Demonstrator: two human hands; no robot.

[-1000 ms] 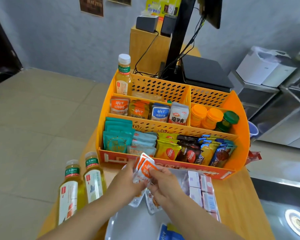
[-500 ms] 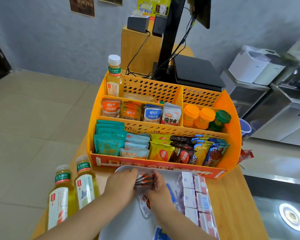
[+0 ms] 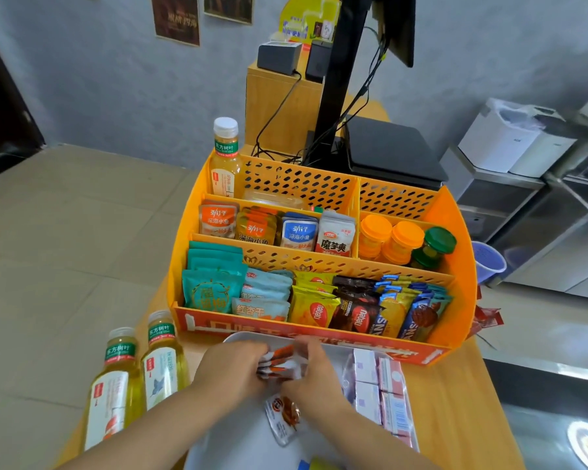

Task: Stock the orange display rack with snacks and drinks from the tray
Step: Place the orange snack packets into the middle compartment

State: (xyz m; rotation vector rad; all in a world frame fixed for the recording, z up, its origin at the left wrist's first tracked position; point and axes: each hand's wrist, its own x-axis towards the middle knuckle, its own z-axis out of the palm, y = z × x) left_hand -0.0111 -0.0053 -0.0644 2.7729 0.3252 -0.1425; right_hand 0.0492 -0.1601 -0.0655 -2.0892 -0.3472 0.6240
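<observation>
The orange display rack (image 3: 455,212) stands on the wooden table, filled with snack packets, small jars and one tea bottle (image 3: 225,157) at its back left. In front of it lies a white tray (image 3: 231,435). Over the tray, my left hand (image 3: 230,369) and my right hand (image 3: 314,378) together hold a stack of orange-and-white snack packets (image 3: 279,362), squeezed between them. One loose packet (image 3: 282,415) lies on the tray below. Pink-and-white cartons (image 3: 381,391) fill the tray's right side.
Two tea bottles (image 3: 136,378) stand on the table left of the tray. Behind the rack are a black monitor stand (image 3: 336,79), cables and a wooden box. A purple cup (image 3: 487,262) sits to the right of the rack. The table drops off on both sides.
The hands came down from in front of the rack to the tray, turning the fanned packets flat into a stack. The camera has tilted a little.
</observation>
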